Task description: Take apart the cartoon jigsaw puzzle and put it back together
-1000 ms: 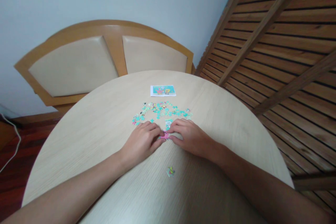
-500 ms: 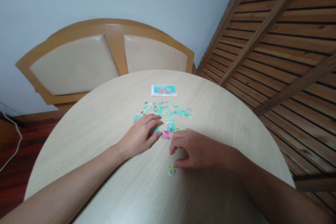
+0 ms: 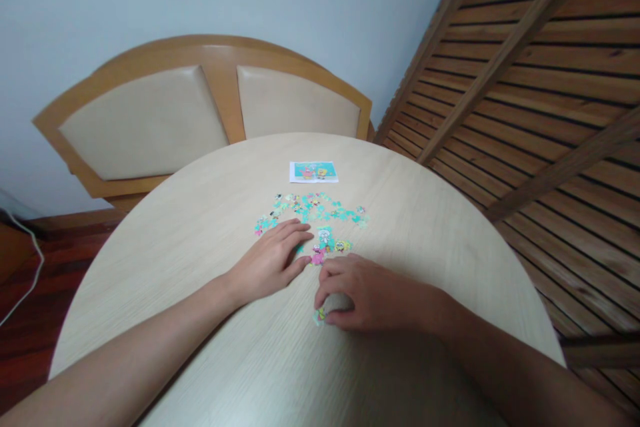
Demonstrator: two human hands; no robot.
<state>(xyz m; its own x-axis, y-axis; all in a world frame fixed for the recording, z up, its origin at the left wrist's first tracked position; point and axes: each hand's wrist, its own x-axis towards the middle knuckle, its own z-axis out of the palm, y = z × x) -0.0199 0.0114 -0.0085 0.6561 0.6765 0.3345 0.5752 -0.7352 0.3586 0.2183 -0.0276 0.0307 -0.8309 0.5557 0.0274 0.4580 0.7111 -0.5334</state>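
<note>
A small joined bit of jigsaw puzzle, green with yellow and pink, lies near the table's front. Thumb and fingertips of my right hand close on its edge, hiding part of it. My left hand rests palm down, fingers spread, and covers some green pieces. Between the hands is a partly joined jigsaw section with a pale cartoon face. A pink figure touches its lower left, near my left thumb, and a yellow face piece lies at its right.
Loose jigsaw pieces, mostly turquoise, lie scattered beyond my hands. Behind them is a printed reference picture. The round wooden table has a padded bench behind it and a slatted wooden panel at its right.
My right hand has shifted left and its fingers have closed on the small joined bit, which has slid slightly left and away from me. My left hand stays almost still.
</note>
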